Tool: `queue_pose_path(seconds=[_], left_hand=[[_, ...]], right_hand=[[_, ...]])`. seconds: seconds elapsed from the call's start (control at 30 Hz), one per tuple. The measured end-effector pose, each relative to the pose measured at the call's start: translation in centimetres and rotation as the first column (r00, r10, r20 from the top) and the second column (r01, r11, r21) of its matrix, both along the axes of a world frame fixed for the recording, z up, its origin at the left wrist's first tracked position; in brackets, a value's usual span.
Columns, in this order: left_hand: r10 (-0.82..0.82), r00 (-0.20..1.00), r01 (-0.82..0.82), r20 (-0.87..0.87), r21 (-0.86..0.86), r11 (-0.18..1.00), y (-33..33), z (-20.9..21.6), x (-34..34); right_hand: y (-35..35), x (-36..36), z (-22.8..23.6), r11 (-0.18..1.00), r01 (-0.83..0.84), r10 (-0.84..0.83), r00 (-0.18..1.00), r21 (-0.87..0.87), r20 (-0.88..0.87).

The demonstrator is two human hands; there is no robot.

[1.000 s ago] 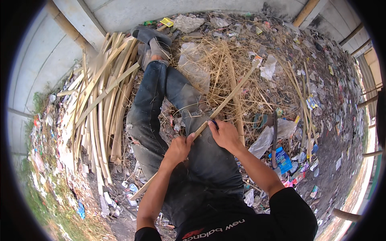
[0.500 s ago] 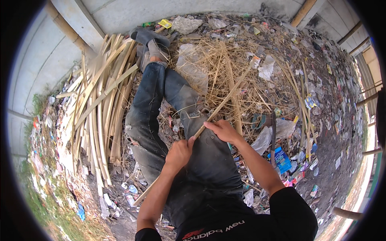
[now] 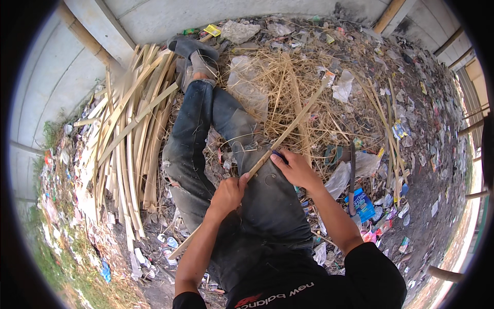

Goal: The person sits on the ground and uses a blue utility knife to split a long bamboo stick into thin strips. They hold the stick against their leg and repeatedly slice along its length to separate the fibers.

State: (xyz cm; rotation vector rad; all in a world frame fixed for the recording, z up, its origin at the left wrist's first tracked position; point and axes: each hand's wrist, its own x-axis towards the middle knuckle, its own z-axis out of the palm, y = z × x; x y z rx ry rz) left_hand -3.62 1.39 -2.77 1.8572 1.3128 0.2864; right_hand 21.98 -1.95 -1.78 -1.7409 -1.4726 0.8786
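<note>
A long bamboo strip (image 3: 294, 125) slants across my thighs, from the lower left under my left forearm up to the straw-like shavings at the upper right. My left hand (image 3: 228, 196) is closed around it, thumb lying along its top. Just right of the strip, my right hand (image 3: 297, 171) has curled fingers with a small dark blue object (image 3: 279, 154) showing by the thumb. Most of that object is hidden, so its kind is unclear. My legs in worn dark jeans (image 3: 188, 134) stretch out ahead, crossed near the ankles.
A pile of split bamboo strips (image 3: 126, 139) lies to my left. Pale bamboo shavings (image 3: 280, 77) cover the ground ahead. At my right are a long dark curved tool (image 3: 352, 180), a blue packet (image 3: 361, 205) and thin bamboo strips (image 3: 392, 139). Litter surrounds me; a concrete wall (image 3: 170, 18) stands beyond.
My right hand has shifted slightly right and its thumb has come off the strip; the dark blue object now shows beside it. My left hand keeps its hold.
</note>
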Motion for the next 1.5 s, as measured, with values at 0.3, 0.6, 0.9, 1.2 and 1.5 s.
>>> queue_pose_path(seconds=[0.3,0.6,0.9,1.2,1.5], left_hand=[[0.029,0.986,-0.012,-0.162,0.107,0.994,-0.7,1.3,0.6],[0.012,0.977,0.022,-0.213,0.156,0.988,-1.0,2.4,0.8],[-0.076,0.947,0.138,-0.313,0.182,0.973,-2.1,3.5,-0.3],[-0.064,0.949,0.083,-0.308,0.048,0.995,-4.6,5.2,-5.1],[-0.101,0.994,0.106,-0.039,0.18,0.978,-2.2,-1.5,-2.4]], right_hand=[[-0.8,-2.1,0.0,0.996,-0.059,0.074,0.953,-0.062,0.295],[-1.4,-2.5,-1.2,0.998,-0.032,0.045,0.95,-0.046,0.308],[-2.0,-3.9,-1.7,0.999,-0.02,0.03,0.961,-0.041,0.276],[-2.4,-3.8,-1.4,0.999,-0.012,0.022,0.954,-0.036,0.3],[-2.3,-3.5,-0.6,0.993,-0.117,0.116,0.922,-0.018,0.37]])
